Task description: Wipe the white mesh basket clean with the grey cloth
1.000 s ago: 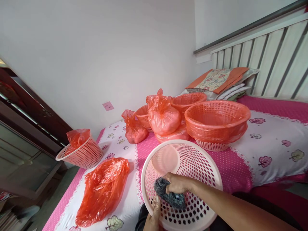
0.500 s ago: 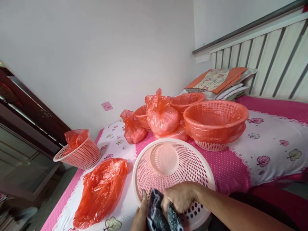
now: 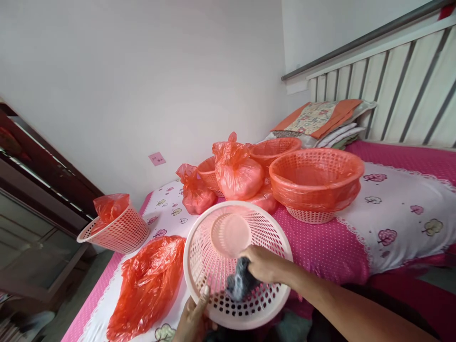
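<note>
The right hand (image 3: 261,264) is clenched on a fuzzy, dark-grey cloth (image 3: 238,286) inside the round, pale-pink, perforated plastic basket (image 3: 231,235). I'd worry the basket could tip under a hard push if the left hand (image 3: 194,315), gripping its near-left rim, slackened; loose folds might snag in the holes. The cloth droops below the right hand's fingers, over the basket's near wall. A crumpled, red plastic bag (image 3: 148,285) lies just left of the basket.

Bare right hand (image 3: 262,264) and forearm (image 3: 327,300); dark legwear (image 3: 379,295), it seems.
</note>
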Action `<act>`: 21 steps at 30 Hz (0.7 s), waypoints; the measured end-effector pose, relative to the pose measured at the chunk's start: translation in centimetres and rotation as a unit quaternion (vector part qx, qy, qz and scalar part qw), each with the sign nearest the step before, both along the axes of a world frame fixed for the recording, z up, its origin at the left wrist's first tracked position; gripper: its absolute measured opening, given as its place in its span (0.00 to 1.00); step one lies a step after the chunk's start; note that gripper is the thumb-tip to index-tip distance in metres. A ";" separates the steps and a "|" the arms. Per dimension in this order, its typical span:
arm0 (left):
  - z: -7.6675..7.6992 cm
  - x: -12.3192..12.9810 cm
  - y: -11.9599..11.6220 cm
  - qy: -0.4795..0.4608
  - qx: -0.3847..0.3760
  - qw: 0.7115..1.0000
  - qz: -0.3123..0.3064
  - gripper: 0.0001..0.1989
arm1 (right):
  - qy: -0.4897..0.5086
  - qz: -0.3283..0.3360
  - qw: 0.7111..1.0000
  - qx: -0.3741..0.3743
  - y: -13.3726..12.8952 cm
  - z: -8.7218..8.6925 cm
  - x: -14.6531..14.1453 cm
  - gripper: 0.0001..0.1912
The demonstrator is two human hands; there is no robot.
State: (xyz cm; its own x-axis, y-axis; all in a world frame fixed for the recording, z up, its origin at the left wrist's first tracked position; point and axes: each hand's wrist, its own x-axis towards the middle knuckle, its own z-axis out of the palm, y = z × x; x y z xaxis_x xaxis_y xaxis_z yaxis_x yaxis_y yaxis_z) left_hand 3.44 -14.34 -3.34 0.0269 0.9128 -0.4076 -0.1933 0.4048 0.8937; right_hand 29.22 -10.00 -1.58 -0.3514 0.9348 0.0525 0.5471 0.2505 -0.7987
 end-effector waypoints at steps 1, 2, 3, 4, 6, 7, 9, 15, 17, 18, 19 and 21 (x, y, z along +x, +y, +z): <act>0.1 0.1 -0.2 -0.005 0.029 1.000 -0.002 0.43 | 0.065 -0.037 0.997 0.015 0.4 -0.1 0.0 0.12; 0.1 0.3 -0.4 -0.005 0.045 0.999 -0.012 0.39 | 0.118 -0.068 0.990 0.023 0.8 -0.1 0.0 0.16; 0.0 0.6 -0.6 -0.007 0.043 0.999 -0.033 0.36 | 0.157 -0.091 0.983 0.026 1.1 -0.1 -0.1 0.19; -0.1 0.8 -0.8 -0.019 0.020 0.998 -0.060 0.34 | 0.185 -0.104 0.977 0.022 1.3 -0.2 -0.3 0.21; -0.8 1.3 -1.2 -0.062 -0.030 0.993 -0.098 0.27 | 0.212 -0.105 0.972 0.011 1.5 -0.4 -0.6 0.22; -1.3 1.5 -1.2 -0.085 -0.047 0.990 -0.101 0.24 | 0.217 -0.101 0.971 0.007 1.6 -0.6 -0.8 0.23; -2.5 2.0 -1.2 -0.111 -0.073 0.988 -0.085 0.18 | 0.216 -0.106 0.970 0.007 1.9 -1.1 -0.8 0.23; -6.3 3.5 -1.2 -0.136 -0.156 0.974 -0.092 0.24 | 0.239 -0.193 0.950 0.065 3.4 -2.3 -0.5 0.21; -7.3 4.0 -1.6 -0.132 -0.156 0.974 -0.094 0.24 | 0.252 -0.197 0.942 0.101 3.7 -2.4 -0.8 0.24; -7.7 4.2 -1.8 -0.128 -0.154 0.975 -0.096 0.24 | 0.246 -0.189 0.943 0.123 3.8 -2.5 -1.1 0.26; -8.0 4.3 -2.0 -0.124 -0.154 0.975 -0.099 0.22 | 0.223 -0.172 0.949 0.139 3.8 -2.7 -1.5 0.28; -8.5 4.4 -2.2 -0.113 -0.153 0.976 -0.106 0.16 | 0.110 -0.113 0.979 0.128 3.9 -3.8 -2.4 0.31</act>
